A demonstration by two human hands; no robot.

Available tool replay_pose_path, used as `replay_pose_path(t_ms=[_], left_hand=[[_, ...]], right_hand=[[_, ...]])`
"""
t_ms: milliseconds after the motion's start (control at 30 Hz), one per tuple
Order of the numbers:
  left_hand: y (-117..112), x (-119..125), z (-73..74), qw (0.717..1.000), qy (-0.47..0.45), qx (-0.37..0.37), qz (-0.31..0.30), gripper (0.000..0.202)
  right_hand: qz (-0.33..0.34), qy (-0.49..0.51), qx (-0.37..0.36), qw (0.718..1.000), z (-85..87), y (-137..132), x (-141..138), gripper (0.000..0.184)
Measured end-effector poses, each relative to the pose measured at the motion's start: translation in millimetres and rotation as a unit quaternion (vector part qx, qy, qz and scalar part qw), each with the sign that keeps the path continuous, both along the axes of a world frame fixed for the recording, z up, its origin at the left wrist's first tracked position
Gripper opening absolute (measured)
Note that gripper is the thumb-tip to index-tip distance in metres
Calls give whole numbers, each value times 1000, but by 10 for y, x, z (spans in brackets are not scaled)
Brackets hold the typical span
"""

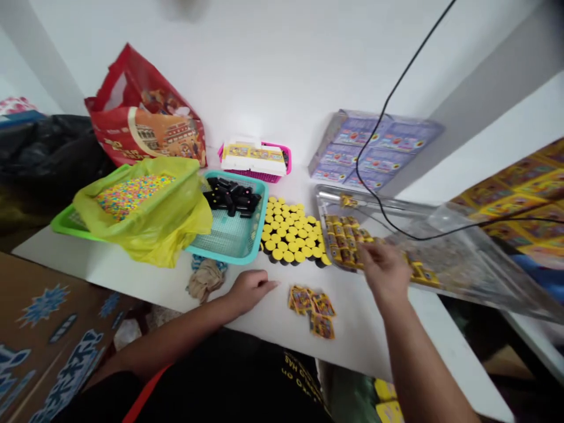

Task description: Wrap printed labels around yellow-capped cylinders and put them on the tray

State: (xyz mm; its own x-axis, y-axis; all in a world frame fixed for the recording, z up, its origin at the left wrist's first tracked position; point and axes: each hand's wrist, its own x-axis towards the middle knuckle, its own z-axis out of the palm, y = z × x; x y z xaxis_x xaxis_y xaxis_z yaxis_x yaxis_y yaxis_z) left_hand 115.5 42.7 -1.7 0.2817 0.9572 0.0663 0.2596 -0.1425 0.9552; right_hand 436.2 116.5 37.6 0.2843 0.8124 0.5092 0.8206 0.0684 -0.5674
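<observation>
Logged from my remote station: the right hand (383,271) hangs over the metal tray (324,197) at right, its fingers (369,252) curled down at the rows of yellow sachets (343,244). Whether they pinch one, I cannot tell. The left hand (249,292) rests on the white table (365,335), fingers pressed loosely together, holding nothing, near the yellow-capped black tubes (288,232). A small heap of loose sachets (311,311) lies between the hands — on the near side of the tray.
</observation>
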Motion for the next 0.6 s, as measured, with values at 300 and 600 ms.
replay_pose_path(t_ms=[300,600], left_hand=[[123,608,83,977,189,68,-67,24],[300,676,-111,969,218,110,-33,23]], right_hand=[[-22,160,-70,984,-553,-1273,-616,35],[-34,94,-87,991,-653,-1458,-665,35]])
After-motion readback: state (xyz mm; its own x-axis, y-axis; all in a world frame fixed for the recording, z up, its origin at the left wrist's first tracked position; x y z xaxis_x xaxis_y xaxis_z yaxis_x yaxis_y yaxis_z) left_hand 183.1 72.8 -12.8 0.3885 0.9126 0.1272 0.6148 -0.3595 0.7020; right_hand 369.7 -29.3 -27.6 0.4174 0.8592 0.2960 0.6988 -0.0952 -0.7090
